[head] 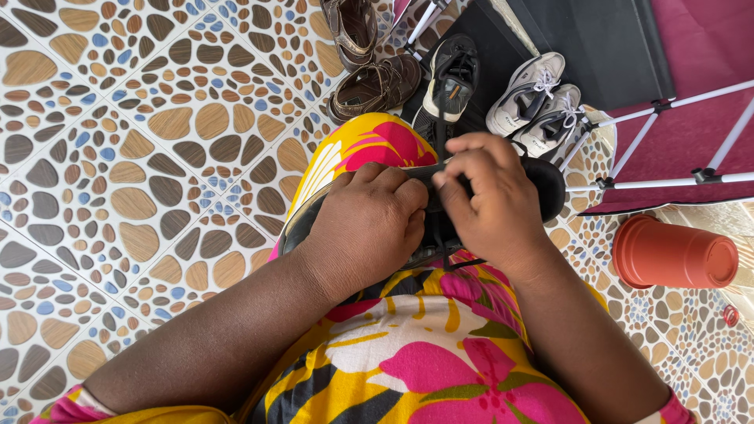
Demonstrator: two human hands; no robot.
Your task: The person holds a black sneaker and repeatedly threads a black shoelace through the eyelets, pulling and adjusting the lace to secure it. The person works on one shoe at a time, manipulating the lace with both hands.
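On the lap, over a yellow and pink floral dress [408,361], lies one black shoe [550,184], gripped at its middle by the left hand [365,228] with fingers curled shut, while the right hand [491,200] pinches its black lace [441,126] between fingertips. Beyond, on the pebble-patterned tile floor [118,157]: brown sandals [369,55], one black sneaker [452,74], grey-white sneakers [534,102], orange-red cup [675,255] lying beside a rack's white poles [667,180].

My two hands cover most of the black shoe [550,184] on my lap, hiding its lacing. The brown sandal [353,27] is cut off by the top edge. The small red thing [731,316] is too small to identify.
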